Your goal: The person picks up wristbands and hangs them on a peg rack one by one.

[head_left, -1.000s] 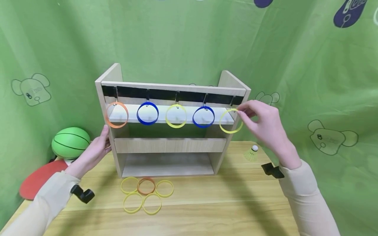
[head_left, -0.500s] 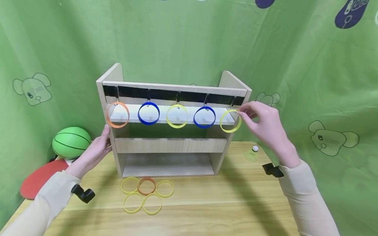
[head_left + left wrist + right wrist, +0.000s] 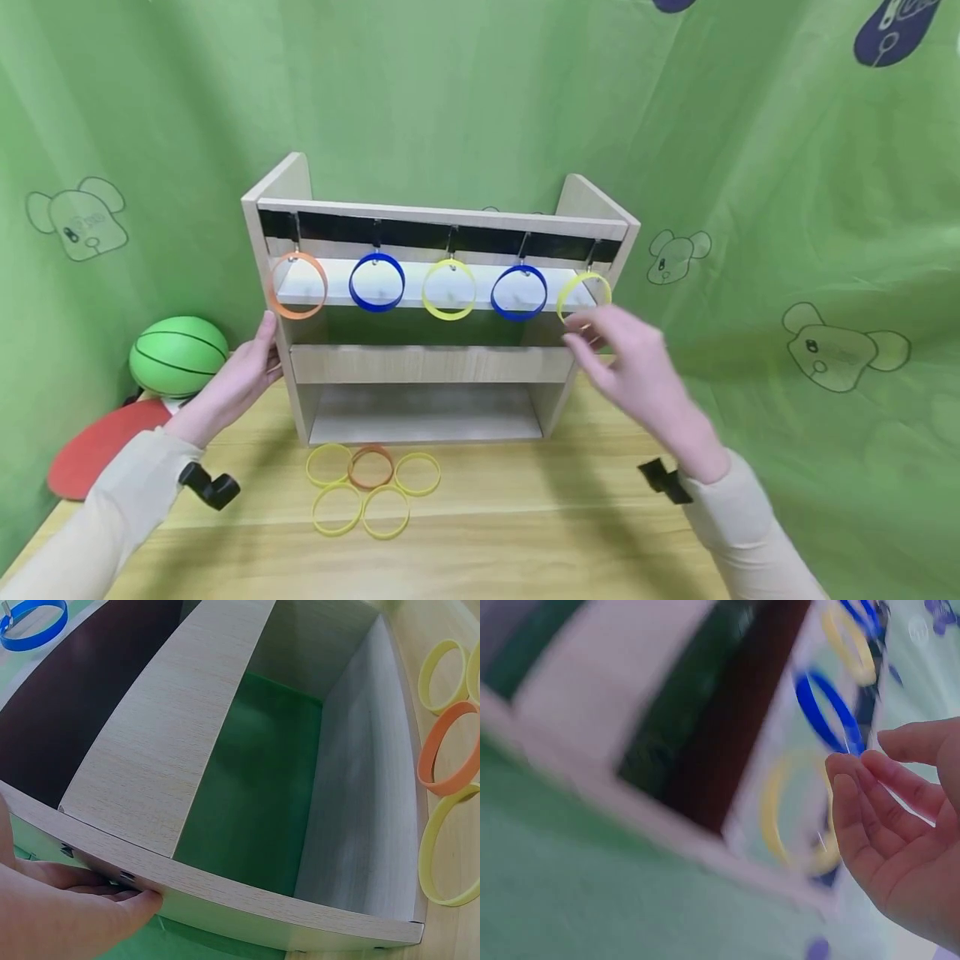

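Note:
A small wooden shelf [image 3: 431, 364] stands on the table, with rings hanging from hooks on its black strip: an orange ring [image 3: 298, 314], a blue ring [image 3: 377, 307], a yellow ring [image 3: 448, 315], another blue ring [image 3: 518, 315] and a rightmost yellow ring [image 3: 562, 304]. My left hand [image 3: 232, 387] rests against the outside of the shelf's left side panel [image 3: 225, 904]. Just in front of the lower part of the rightmost yellow ring is my right hand [image 3: 637, 367]; its fingers are loosely bent, thumb apart, holding nothing in the right wrist view.
Several yellow rings [image 3: 337, 531] and one orange ring [image 3: 371, 486] lie on the table [image 3: 487, 550] before the shelf. A green ball [image 3: 178, 354] and a red paddle [image 3: 108, 450] are at the left. Green curtain [image 3: 450, 100] surrounds the table.
My right hand has let go of the rightmost yellow ring and moved down and left. That ring hangs from its hook. My left hand has stayed at the side panel.

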`<state>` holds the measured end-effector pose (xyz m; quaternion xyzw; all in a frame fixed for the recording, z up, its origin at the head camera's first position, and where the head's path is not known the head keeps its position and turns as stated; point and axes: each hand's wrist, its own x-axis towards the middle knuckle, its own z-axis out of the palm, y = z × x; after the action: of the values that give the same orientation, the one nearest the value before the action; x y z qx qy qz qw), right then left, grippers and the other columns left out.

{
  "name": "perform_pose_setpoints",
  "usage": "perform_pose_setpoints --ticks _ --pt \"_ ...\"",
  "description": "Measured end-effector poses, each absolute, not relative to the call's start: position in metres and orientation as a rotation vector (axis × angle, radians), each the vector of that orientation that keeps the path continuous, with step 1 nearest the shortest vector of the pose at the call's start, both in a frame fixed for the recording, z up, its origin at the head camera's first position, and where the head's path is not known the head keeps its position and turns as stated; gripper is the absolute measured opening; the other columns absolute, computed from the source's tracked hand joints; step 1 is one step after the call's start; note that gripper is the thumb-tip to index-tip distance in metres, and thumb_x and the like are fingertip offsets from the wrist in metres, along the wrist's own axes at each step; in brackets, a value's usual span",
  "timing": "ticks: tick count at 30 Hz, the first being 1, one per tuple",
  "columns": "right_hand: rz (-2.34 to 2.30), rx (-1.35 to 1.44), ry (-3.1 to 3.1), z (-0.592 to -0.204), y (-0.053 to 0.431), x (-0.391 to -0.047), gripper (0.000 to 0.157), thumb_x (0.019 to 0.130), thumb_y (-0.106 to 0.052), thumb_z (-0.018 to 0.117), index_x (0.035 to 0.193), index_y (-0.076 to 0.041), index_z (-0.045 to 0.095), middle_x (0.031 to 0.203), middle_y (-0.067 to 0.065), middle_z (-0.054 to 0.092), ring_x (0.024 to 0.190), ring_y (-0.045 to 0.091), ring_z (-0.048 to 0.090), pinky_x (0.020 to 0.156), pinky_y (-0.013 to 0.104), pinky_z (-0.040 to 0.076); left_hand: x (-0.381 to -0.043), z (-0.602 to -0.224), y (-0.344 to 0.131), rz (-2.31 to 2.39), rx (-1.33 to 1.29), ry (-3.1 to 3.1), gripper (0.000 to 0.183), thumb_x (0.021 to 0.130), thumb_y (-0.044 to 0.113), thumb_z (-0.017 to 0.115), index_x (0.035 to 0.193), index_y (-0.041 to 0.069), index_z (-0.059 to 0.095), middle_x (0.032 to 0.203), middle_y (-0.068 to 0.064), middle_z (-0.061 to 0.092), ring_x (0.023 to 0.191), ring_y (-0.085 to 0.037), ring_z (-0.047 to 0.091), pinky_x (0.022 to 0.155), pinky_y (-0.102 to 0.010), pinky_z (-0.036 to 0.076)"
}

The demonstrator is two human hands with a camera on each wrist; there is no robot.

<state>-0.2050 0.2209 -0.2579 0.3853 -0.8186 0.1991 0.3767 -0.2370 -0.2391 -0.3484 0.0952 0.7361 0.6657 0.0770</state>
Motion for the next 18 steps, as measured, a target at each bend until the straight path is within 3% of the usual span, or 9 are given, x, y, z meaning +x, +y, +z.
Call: perform_pose_setpoints --ticks 3,12,18 --pt "0.571 1.078 -2.136 -0.289 0.202 -0.207 0.015 0.082 0.004 0.073 0.096 0.003 0.068 0.088 0.011 0.071 0.074 0.014 0.066 0.065 0.019 0.060 -0.237 -0.349 -0.239 2.000 0.281 2.198 0.097 0.098 0.069 0.013 0.155 -0.006 -0.008 0.163 -0.032 -0.004 0.153 -0.045 0.000 0.126 -0.057 0.003" --pt "0.641 1.271 -2.403 -0.386 0.148 -0.213 0.007 0.087 -0.003 0.070 0.094 -0.002 0.068 0.086 0.007 0.071 0.071 0.010 0.066 0.063 0.007 0.054 -0.237 -0.350 -0.239 2.010 0.284 2.199 0.096 0.098 0.069 0.013 0.156 -0.006 -0.006 0.163 -0.032 0.000 0.153 -0.045 0.003 0.126 -0.057 0.004" --pt "0.646 1.263 -2.604 -0.436 0.125 -0.218 0.003 0.088 -0.003 0.067 0.091 -0.004 0.068 0.084 0.006 0.071 0.071 0.010 0.067 0.064 0.008 0.054 -0.238 -0.348 -0.240 1.995 0.285 2.203 0.096 0.098 0.069 0.013 0.156 -0.005 -0.006 0.163 -0.031 -0.001 0.153 -0.045 0.002 0.126 -0.057 0.004"
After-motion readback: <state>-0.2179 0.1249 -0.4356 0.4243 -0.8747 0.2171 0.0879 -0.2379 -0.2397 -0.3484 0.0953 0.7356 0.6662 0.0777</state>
